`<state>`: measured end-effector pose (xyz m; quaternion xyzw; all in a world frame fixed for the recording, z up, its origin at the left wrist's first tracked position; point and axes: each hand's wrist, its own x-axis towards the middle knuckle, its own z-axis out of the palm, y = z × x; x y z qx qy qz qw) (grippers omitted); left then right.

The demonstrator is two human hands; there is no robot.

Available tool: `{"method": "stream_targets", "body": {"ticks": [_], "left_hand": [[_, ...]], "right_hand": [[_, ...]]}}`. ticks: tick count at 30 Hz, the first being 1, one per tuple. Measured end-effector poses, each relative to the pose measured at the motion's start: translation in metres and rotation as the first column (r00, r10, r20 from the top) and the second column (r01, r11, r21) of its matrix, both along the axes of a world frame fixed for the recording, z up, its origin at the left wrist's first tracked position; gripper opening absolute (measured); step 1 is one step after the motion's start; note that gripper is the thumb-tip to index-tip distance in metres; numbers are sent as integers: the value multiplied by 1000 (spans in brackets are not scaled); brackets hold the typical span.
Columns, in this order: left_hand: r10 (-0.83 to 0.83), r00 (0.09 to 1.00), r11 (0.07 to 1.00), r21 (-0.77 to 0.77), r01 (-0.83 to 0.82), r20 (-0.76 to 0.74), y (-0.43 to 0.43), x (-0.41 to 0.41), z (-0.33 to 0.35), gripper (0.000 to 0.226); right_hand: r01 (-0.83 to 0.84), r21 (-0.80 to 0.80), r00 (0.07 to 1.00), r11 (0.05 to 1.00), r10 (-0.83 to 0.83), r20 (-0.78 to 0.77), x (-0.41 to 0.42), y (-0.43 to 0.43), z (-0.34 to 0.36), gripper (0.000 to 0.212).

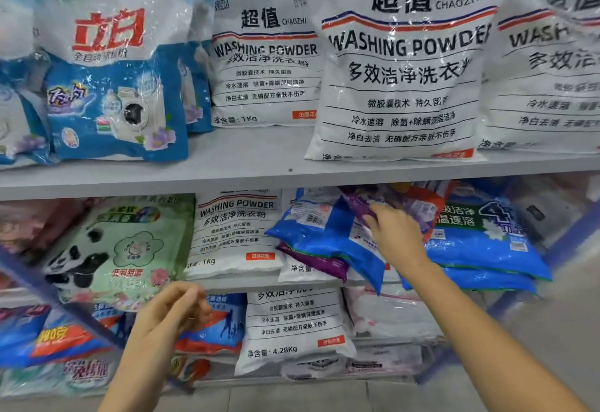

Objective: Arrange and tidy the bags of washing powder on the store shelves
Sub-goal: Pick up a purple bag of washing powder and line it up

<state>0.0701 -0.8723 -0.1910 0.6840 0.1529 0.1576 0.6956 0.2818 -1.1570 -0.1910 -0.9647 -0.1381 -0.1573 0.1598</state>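
Shelving: the upper shelf [246, 168] is just a plain grey board across the whole width, above the right hand [394, 233] and well above the left hand [175, 311].
Speck: there's a tiny dark speck [290, 170] on that board, up and left of the right hand.
Middle shelf: the middle shelf [233, 283] only shows a thin grey edge between the two hands.
Frame: a blue brace [48, 294] slants down left of the left hand, and a blue post [566, 239] leans well right of the right hand.
Floor: the floor [292, 395] is pale grey tile with seams, below both hands.
Light: bright and pretty even, dimmer under the upper shelf.
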Motion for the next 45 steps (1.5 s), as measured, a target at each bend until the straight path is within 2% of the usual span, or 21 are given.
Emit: {"method": "stream_targets", "body": {"ticks": [2,4,7,9,11,13,15,17,18,19,21,23,25,26,27,29,31,34,37,40,45], "left_hand": [[-39,998,998,45,41,-51,-13,8,-5,11],[-110,988,987,105,121,-109,-32,14,-11,8],[-261,951,931,219,293,-163,-62,24,-18,41],[-324,924,877,302,374,-202,-76,31,-21,68],[-340,917,868,306,392,-209,-84,36,-24,89],[-328,928,890,271,366,-177,-90,39,-23,98],[-282,957,938,191,291,-71,-90,39,-19,91],[-120,993,979,165,116,12,-83,36,-16,72],[-29,999,983,181,24,25,-76,35,-13,64],[31,999,980,196,-35,27,-67,33,-9,59],[44,997,981,187,-55,63,-50,29,-4,47],[-4,992,989,149,-14,122,-34,23,2,38],[-51,988,995,90,38,147,-18,16,11,37],[-74,985,995,74,63,153,-11,12,14,37],[-101,983,993,77,90,152,-4,8,18,37],[-163,979,982,117,149,124,8,2,25,37],[-210,973,971,140,196,95,16,-3,31,37],[-214,973,968,148,200,82,25,-13,35,41],[-189,979,966,194,171,79,35,-22,38,33],[-140,984,968,224,114,108,37,-24,46,29],[-65,989,992,111,51,129,31,-24,48,33]], "right_hand": [[-72,202,996,977,81,-36,-18,10,18,17],[-103,422,978,901,168,-121,-32,18,32,23],[-34,639,939,768,244,-243,-48,32,52,27],[46,747,902,663,295,-317,-58,44,60,21],[147,834,854,532,358,-378,-68,57,67,14],[266,899,790,348,456,-410,-78,70,75,11],[385,913,721,134,573,-388,-90,82,85,12],[447,894,667,14,661,-344,-103,94,93,13],[448,894,643,2,695,-324,-109,100,97,14],[427,904,613,18,730,-304,-115,104,101,13],[293,947,570,134,770,-286,-123,106,108,14],[-16,942,657,336,713,-243,-125,106,115,13],[-336,760,837,556,547,-30,-125,105,120,6],[-440,613,875,656,467,127,-125,107,123,16],[-519,443,855,731,445,267,-125,112,126,32],[-631,176,751,755,539,381,-122,127,132,57],[-682,97,710,725,623,328,-123,146,138,54],[-716,103,670,691,637,381,-119,170,142,31],[-676,203,718,708,572,398,-98,181,155,38],[-654,217,744,725,562,362,-84,191,167,40],[-664,173,727,727,574,377,-81,192,179,40]]}}
